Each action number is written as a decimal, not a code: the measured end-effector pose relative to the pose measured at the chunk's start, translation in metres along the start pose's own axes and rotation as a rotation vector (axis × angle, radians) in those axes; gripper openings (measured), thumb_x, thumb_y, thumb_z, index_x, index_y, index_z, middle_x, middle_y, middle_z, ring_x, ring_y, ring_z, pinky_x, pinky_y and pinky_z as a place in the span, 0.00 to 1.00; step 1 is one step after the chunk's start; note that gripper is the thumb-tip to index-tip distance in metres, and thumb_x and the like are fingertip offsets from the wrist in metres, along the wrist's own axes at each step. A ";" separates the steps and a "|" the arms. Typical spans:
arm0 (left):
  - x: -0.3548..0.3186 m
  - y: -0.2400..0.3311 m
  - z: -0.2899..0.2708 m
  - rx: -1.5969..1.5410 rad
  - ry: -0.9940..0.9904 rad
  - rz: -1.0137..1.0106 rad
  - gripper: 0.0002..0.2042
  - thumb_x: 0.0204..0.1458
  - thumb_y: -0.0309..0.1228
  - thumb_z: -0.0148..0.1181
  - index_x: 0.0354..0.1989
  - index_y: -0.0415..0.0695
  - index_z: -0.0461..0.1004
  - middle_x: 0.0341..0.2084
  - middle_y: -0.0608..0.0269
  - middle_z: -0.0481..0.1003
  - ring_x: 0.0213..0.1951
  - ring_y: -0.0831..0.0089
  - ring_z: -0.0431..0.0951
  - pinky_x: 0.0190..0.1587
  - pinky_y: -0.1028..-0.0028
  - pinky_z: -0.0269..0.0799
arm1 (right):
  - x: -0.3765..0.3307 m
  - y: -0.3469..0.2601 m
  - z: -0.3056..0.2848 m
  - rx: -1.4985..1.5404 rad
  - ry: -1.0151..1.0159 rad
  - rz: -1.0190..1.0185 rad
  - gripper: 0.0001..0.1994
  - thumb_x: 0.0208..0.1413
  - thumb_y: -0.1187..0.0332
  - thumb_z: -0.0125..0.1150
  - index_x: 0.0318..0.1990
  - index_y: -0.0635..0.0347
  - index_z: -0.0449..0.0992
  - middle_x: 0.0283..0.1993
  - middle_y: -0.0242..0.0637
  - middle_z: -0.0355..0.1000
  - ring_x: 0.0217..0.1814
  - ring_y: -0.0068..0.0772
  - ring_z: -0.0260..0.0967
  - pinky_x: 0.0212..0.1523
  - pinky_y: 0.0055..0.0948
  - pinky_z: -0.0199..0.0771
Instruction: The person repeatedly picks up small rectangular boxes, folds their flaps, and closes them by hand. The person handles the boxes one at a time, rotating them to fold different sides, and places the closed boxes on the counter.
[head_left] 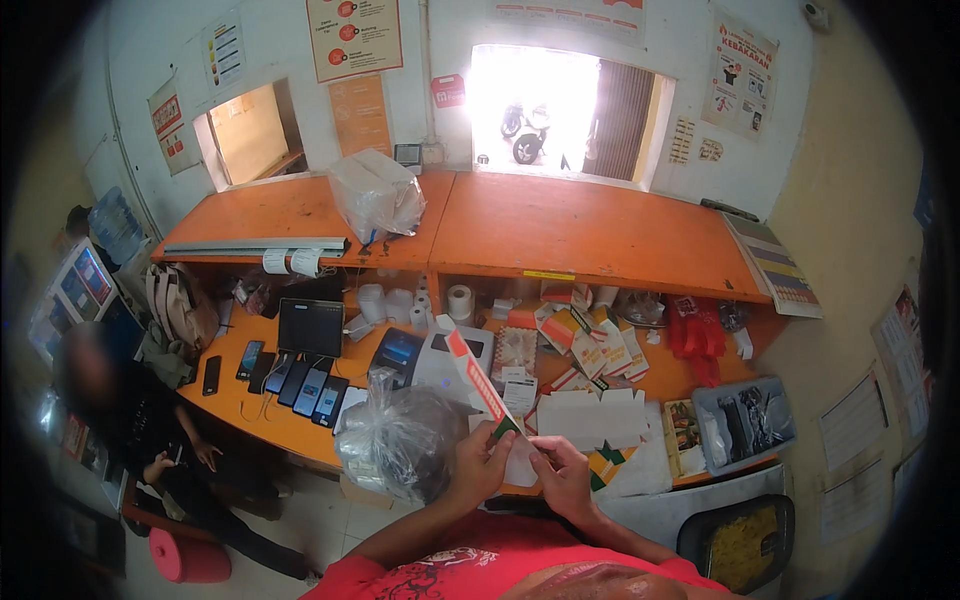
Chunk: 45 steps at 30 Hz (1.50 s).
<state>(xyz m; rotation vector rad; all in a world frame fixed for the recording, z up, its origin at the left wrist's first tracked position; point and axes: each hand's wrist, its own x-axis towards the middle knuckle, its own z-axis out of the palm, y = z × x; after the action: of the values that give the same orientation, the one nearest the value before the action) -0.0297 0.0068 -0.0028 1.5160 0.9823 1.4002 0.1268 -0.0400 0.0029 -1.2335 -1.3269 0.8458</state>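
In front of my chest, I hold a partly folded cardboard box (480, 379) with white, red and green print, one long panel slanting up to the left. My left hand (482, 462) grips its lower left part, thumb near the green end. On the right, my right hand (562, 474) has its fingers closed on the lower white part of the same cardboard. A tied clear plastic bag (395, 440) with grey contents stands beside my left forearm. Just beyond my right hand lies a white cardboard sheet (592, 419) on the orange desk.
Several phones (310, 392) lie at the left near a dark tablet (311, 327). Printed boxes (592, 343) pile up at the back right, near a red plastic bag (695, 335). A grey tray (743, 424) sits far right. Another person (160, 440) sits at the left.
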 end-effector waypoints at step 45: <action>-0.025 -0.023 -0.006 0.058 0.057 0.045 0.12 0.65 0.31 0.55 0.51 0.39 0.77 0.40 0.54 0.80 0.45 0.64 0.80 0.47 0.68 0.74 | 0.021 -0.018 -0.026 -0.039 -0.197 -0.366 0.05 0.53 0.76 0.67 0.37 0.64 0.80 0.54 0.51 0.72 0.54 0.44 0.73 0.53 0.37 0.77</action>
<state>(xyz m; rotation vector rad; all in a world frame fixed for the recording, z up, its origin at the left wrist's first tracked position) -0.0375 -0.0084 -0.0335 1.5569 1.0366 1.4653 0.1510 -0.0276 0.0293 -0.9119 -1.6721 0.6920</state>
